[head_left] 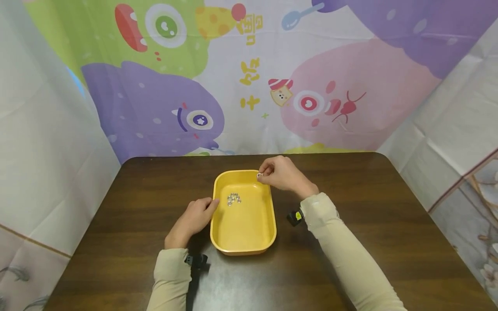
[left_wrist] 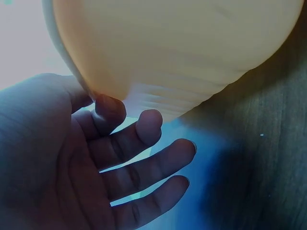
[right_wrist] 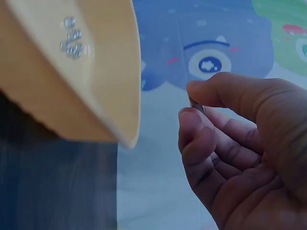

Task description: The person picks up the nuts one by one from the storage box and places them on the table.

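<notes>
A yellow tray (head_left: 243, 231) stands on the table, with several small shiny clear or silvery pieces (head_left: 233, 198) clustered on its floor toward the left. At its left rim, my left hand (head_left: 197, 214) holds on: the thumb lies over the edge and the index fingertip (left_wrist: 109, 108) meets the outer wall, while the other fingers are loosely bent below. Above the tray's far right corner, my right hand (head_left: 283, 174) pinches a small silvery round piece (right_wrist: 195, 105) between thumb and index finger. Most of that piece is hidden by the fingertips.
Dark brown wood-grain table (head_left: 155, 185) extends around the tray. Behind it hangs a cloth with cartoon monsters (head_left: 249, 129), and pale sheets (head_left: 50, 129) close off both sides. Each wrist carries a small black camera (head_left: 295, 218).
</notes>
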`<control>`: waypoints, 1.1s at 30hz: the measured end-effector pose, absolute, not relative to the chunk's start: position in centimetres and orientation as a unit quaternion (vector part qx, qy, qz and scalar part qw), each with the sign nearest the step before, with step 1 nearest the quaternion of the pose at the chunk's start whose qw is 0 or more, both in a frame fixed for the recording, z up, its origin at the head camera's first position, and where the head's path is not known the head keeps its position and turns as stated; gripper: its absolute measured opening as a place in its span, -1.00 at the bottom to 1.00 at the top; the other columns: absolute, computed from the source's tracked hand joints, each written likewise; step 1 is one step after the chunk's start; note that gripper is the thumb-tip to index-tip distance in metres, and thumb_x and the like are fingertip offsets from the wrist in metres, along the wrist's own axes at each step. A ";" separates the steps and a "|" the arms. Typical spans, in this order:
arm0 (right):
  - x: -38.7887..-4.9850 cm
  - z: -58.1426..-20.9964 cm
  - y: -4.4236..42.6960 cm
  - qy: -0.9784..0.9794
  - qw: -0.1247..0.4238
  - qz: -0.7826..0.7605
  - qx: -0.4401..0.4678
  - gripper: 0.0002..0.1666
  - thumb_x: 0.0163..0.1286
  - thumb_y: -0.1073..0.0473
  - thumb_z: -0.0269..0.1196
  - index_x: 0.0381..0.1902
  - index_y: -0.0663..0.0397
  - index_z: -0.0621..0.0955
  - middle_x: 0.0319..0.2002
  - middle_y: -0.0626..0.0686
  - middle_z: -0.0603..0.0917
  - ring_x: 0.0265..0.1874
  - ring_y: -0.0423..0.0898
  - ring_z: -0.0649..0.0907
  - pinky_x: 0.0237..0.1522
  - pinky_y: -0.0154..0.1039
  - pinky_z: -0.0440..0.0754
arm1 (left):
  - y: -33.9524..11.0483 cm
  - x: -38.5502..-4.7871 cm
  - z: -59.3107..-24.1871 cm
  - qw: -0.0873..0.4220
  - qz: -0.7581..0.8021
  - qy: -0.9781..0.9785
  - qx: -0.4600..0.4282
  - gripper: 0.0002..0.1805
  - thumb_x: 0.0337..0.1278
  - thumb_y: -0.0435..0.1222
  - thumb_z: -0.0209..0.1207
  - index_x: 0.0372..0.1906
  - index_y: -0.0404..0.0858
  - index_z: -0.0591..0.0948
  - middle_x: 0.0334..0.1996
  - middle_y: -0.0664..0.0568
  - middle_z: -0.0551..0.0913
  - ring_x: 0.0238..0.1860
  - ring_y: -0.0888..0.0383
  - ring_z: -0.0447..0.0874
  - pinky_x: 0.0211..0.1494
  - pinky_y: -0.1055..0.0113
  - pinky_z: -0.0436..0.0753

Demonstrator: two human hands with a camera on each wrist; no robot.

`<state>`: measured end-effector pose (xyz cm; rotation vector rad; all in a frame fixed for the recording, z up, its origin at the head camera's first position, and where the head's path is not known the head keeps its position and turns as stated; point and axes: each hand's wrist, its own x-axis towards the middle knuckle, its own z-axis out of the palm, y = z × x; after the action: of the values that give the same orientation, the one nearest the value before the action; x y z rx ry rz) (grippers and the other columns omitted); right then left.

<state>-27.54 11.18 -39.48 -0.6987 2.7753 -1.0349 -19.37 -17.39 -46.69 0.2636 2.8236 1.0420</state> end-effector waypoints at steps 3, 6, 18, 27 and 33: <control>-27.7 -39.7 12.6 0.911 0.049 -0.353 -0.207 -0.82 0.30 0.06 0.45 -0.27 0.02 0.72 -0.38 -0.02 0.74 -0.43 -0.10 0.69 -0.32 -0.20 0.65 | -17.5 -19.4 -46.7 0.055 0.344 0.933 0.093 -0.60 0.63 -0.11 -0.06 -0.30 -0.29 0.58 -0.52 0.00 0.47 -0.45 0.11 0.45 -0.28 0.26 0.46; -27.8 -40.6 14.1 0.906 0.055 -0.378 -0.183 -0.79 0.32 0.05 0.44 -0.25 0.05 0.71 -0.39 0.02 0.74 -0.44 -0.04 0.72 -0.35 -0.19 0.66 | -17.6 -19.4 -46.6 0.059 0.346 0.932 0.086 -0.60 0.62 -0.11 -0.07 -0.27 -0.29 0.60 -0.50 0.00 0.50 -0.42 0.11 0.47 -0.26 0.26 0.47; -27.8 -45.0 18.2 0.910 0.102 -0.380 -0.133 -0.75 0.31 0.08 0.45 -0.21 0.14 0.71 -0.36 0.05 0.77 -0.46 -0.06 0.73 -0.37 -0.23 0.69 | -17.4 -19.0 -46.7 0.077 0.364 0.925 0.076 -0.64 0.59 -0.14 -0.05 -0.35 -0.23 0.55 -0.52 -0.01 0.54 -0.48 0.12 0.49 -0.31 0.27 0.48; -27.8 -45.9 19.0 0.916 0.114 -0.362 -0.133 -0.77 0.27 0.14 0.47 -0.25 0.15 0.68 -0.37 0.06 0.75 -0.48 -0.11 0.69 -0.37 -0.24 0.68 | -17.7 -19.2 -46.5 0.074 0.365 0.925 0.075 -0.64 0.58 -0.12 -0.04 -0.38 -0.21 0.52 -0.51 -0.02 0.53 -0.48 0.10 0.48 -0.32 0.27 0.46; -27.9 -46.1 19.0 0.921 0.110 -0.346 -0.141 -0.79 0.27 0.19 0.46 -0.24 0.17 0.66 -0.38 0.06 0.74 -0.50 -0.12 0.68 -0.37 -0.25 0.66 | -18.0 -19.1 -46.3 0.074 0.366 0.925 0.074 -0.64 0.58 -0.13 -0.03 -0.39 -0.22 0.51 -0.52 -0.02 0.52 -0.49 0.10 0.46 -0.33 0.27 0.45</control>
<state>-27.90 18.97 -46.12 -0.4129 2.7061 -1.0170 -19.09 -17.99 -46.33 0.2236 2.7754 1.0981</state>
